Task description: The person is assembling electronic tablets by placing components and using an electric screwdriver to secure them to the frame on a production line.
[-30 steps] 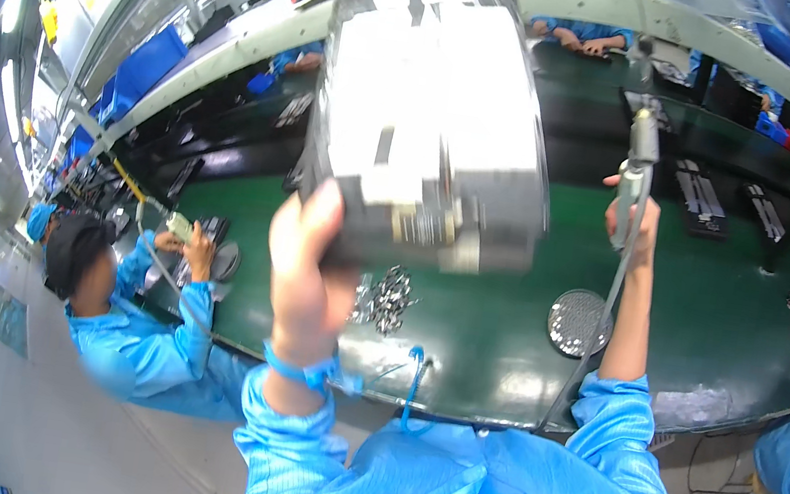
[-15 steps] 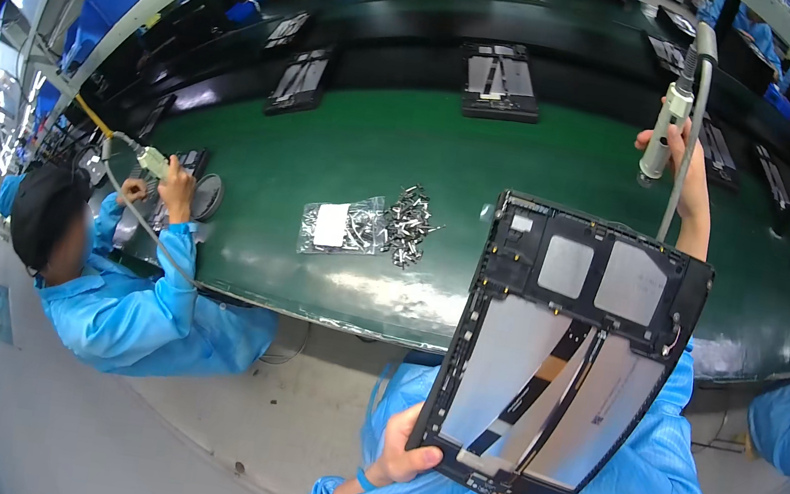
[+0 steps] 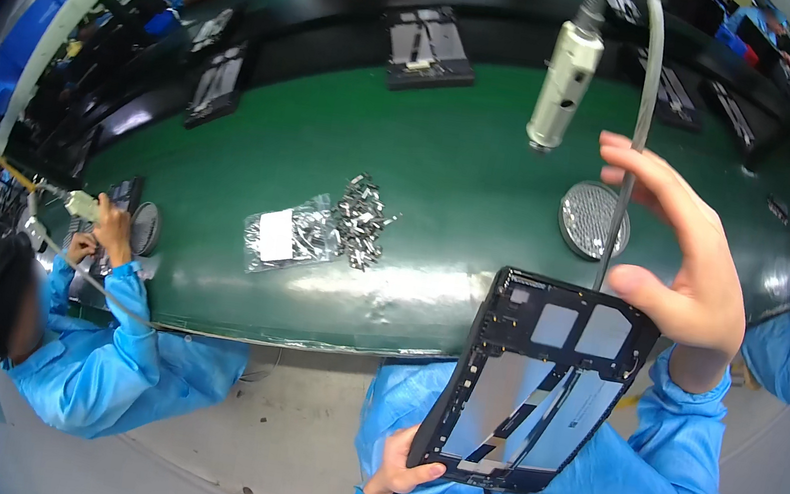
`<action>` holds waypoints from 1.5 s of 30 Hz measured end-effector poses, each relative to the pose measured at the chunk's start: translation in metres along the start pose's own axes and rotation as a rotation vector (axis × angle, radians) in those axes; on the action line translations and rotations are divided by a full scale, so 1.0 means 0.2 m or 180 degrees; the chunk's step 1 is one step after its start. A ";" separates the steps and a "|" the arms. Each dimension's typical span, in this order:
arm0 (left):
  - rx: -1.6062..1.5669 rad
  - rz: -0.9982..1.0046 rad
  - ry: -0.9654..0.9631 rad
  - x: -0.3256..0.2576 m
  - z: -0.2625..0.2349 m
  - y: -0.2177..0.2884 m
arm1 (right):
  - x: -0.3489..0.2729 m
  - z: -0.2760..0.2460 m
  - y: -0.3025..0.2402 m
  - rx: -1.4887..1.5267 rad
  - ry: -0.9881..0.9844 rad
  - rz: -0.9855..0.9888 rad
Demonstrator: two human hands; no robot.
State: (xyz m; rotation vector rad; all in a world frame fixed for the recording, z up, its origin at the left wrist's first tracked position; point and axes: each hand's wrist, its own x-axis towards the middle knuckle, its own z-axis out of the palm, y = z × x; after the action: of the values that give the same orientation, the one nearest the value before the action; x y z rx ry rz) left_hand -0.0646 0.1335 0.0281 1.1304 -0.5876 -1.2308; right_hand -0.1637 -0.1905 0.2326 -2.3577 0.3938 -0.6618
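My left hand (image 3: 403, 467) grips the lower left corner of an opened tablet (image 3: 499, 395), thumb on its inner side. The tablet is tilted up in front of my chest, with a black frame, silver plates and dark ribbon cables showing. Above its top edge, my right hand (image 3: 692, 274) is spread, thumb apart from the fingers, and holds nothing. A grey cable (image 3: 647, 90) runs down past its fingertips. To the left of those fingers a pale electric screwdriver (image 3: 560, 90) hangs tip down over the green table.
A round dish (image 3: 583, 220) of small parts stands on the table (image 3: 456, 175). Further left lie a pile of small metal parts (image 3: 363, 224) and a clear bag (image 3: 293, 236) of them. More opened tablets (image 3: 430, 48) line the far side. A co-worker (image 3: 88, 345) sits at left.
My right hand has let go of the screwdriver and come nearer, opening. The tablet is lower and tipped differently. The view has shifted, and the round dish now shows.
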 end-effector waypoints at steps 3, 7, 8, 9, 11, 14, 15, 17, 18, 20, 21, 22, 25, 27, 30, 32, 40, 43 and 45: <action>0.0333 0.0229 -0.0209 -0.01 -0.02 0.00 | -0.03 0.05 -0.01 -0.1006 0.0347 -0.0049; 0.0450 0.0262 -0.0324 0.00 -0.01 0.04 | -0.08 0.07 -0.08 -0.2251 0.0943 -0.0839; 0.0466 0.0339 -0.0251 0.00 -0.01 0.04 | -0.09 0.07 -0.05 -0.1896 0.0648 -0.1231; 0.0480 0.0406 -0.0163 0.00 -0.01 0.04 | -0.08 0.09 -0.09 -0.1574 0.0117 -0.0995; 0.0584 0.0412 -0.0168 -0.02 -0.03 0.03 | -0.06 0.15 -0.13 -0.0872 -0.0549 -0.0582; 0.0853 0.0441 -0.0217 -0.03 -0.04 0.05 | -0.06 0.25 -0.07 -0.0437 -0.0305 -0.0568; 0.0996 0.0477 -0.0212 -0.03 -0.04 0.05 | -0.07 0.25 -0.06 -0.0284 -0.0455 -0.0409; 0.0971 0.0446 -0.0164 -0.03 -0.02 0.07 | -0.06 0.27 -0.05 -0.0053 -0.0409 -0.0352; 0.0958 0.0418 -0.0106 -0.04 -0.02 0.07 | -0.05 0.27 -0.05 -0.0055 -0.0419 -0.0350; 0.0999 0.0446 -0.0085 -0.04 -0.02 0.08 | -0.05 0.27 -0.04 0.0184 -0.0488 -0.0265; 0.1051 0.0475 -0.0066 -0.04 -0.02 0.09 | -0.04 0.27 -0.03 0.0186 -0.0493 -0.0263; 0.1049 0.0472 -0.0064 -0.03 -0.01 0.09 | -0.04 0.28 -0.03 0.0293 -0.0491 -0.0261; 0.1152 0.0570 0.0026 -0.04 0.00 0.11 | -0.04 0.28 -0.03 0.0465 -0.0481 -0.0264; 0.1271 0.0677 0.0015 -0.03 -0.01 0.10 | -0.03 0.28 -0.02 0.0524 -0.0479 -0.0256; 0.1326 0.0723 0.0069 -0.02 -0.01 0.10 | -0.03 0.28 -0.01 0.0592 -0.0484 -0.0233; 0.1394 0.0771 0.0068 -0.03 -0.01 0.09 | -0.03 0.28 -0.01 0.0651 -0.0521 -0.0218; 0.1738 0.1066 0.0136 -0.03 -0.01 0.09 | -0.04 0.28 -0.01 0.0733 -0.0530 -0.0167; 0.1882 0.1073 0.0183 -0.04 0.00 0.09 | -0.05 0.28 -0.01 0.0815 -0.0528 -0.0176; 0.1889 0.1017 0.0198 -0.04 0.00 0.09 | -0.05 0.28 -0.01 0.0847 -0.0518 -0.0208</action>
State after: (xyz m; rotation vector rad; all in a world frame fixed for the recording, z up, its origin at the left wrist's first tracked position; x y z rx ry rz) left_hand -0.0588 0.1394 0.0461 1.4859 -1.0841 -0.7552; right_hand -0.1404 -0.1556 0.1928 -2.1572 0.1470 -0.5126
